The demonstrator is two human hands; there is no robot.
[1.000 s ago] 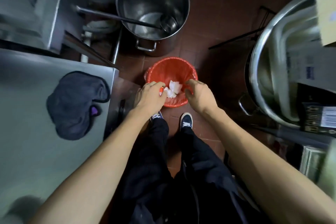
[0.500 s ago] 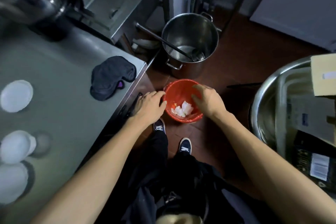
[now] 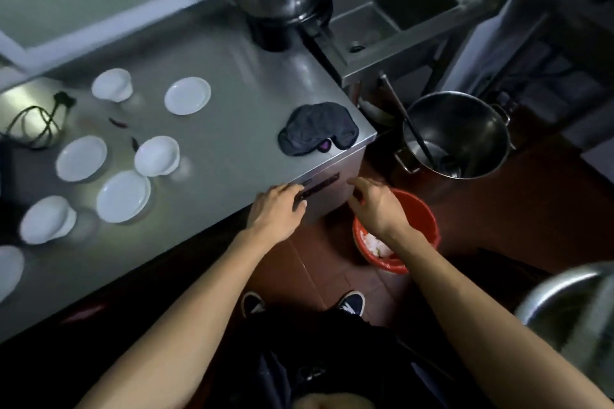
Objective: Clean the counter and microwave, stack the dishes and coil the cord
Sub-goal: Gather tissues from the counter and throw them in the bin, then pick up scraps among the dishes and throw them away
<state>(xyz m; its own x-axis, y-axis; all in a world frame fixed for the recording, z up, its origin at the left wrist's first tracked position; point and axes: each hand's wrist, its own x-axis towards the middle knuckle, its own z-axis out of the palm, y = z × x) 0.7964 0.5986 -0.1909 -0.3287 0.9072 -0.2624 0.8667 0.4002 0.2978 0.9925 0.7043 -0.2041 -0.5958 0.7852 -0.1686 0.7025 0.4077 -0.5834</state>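
There is only one view, from a wide-angle camera worn on the person's head. It looks steeply down and a little forward, close over the near corner of the steel bench [image 3: 232, 83]. The bench fills the left side, the tiled floor [image 3: 498, 219] the right, and a sink [image 3: 408, 3] lies at the top. Both forearms run up from the bottom edge, with the shoes [image 3: 352, 302] straight below.

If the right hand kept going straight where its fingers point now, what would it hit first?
Probably the steel counter's front face near its corner: the right hand points up-left at it, above the red plastic bin. Depth is unclear.
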